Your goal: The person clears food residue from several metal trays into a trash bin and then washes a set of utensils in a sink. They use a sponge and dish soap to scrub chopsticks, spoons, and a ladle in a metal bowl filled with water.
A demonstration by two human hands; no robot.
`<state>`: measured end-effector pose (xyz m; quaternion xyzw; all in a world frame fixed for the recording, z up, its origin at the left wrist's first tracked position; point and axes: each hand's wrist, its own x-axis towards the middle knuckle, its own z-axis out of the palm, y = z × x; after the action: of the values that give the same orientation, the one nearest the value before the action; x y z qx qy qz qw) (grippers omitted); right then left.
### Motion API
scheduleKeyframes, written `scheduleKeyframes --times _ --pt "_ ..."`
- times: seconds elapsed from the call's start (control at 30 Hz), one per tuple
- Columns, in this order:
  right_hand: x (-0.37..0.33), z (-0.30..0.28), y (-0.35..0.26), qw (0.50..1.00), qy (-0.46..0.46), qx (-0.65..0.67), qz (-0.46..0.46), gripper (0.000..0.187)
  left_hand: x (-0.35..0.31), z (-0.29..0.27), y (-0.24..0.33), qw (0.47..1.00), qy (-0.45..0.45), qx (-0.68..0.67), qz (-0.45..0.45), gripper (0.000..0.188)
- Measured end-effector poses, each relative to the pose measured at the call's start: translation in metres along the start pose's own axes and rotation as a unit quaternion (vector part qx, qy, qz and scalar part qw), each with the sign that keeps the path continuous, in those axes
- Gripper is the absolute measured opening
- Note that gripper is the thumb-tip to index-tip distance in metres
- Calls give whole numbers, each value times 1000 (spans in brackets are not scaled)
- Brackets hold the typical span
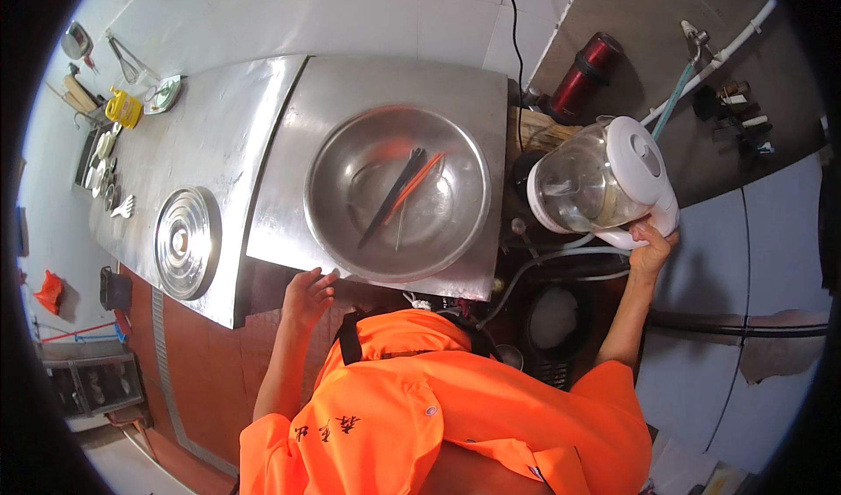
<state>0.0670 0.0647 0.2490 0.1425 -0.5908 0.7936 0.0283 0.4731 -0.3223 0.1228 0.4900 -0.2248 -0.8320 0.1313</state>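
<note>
Just right of the steel counter, a glass kettle [574,184] with a white lid and handle is gripped by the right hand [651,245], its fingers curled round the lower part of the handle; whether its bottom rests on anything, how far it leans, and how much liquid it holds, I cannot tell. To its left, on the counter [285,232], sits a wide metal bowl [462,201] close to the front edge, with a dark stick [390,201] and an orange stick [410,190] lying across its inside. Near the bowl's lower left rim, the left hand [308,295] is loosely spread by the counter's front edge, pinching nothing. My worry is the one-handed hold — a full kettle could twist in that grip, since its weight hangs well to one side of the handle, and any hot water could splash the wrist. Knocking the glass against the red flask [591,73] behind could crack it, and the black cord [519,66] might snag if the kettle swings low. A bump to the bowl — so near the edge — could tip it toward the orange shirt [491,407]. Further left lies a round metal lid [182,263].
</note>
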Motion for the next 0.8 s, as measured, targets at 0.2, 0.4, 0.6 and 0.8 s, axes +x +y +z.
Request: scheduleKeyframes --times 0.2,0.4,0.6,0.8 --pt "21 -20 27 997 70 -14 -39 15 7 -14 5 999 -24 -36 -17 30" --pt "38 -20 65 991 129 -44 -13 14 1 0 14 1000 13 -7 6 34" --pt "35 -21 106 987 148 -57 19 13 -7 14 25 999 34 7 6 36" --pt "32 -13 130 990 132 -35 35 12 -10 19 34 999 17 28 39 44"
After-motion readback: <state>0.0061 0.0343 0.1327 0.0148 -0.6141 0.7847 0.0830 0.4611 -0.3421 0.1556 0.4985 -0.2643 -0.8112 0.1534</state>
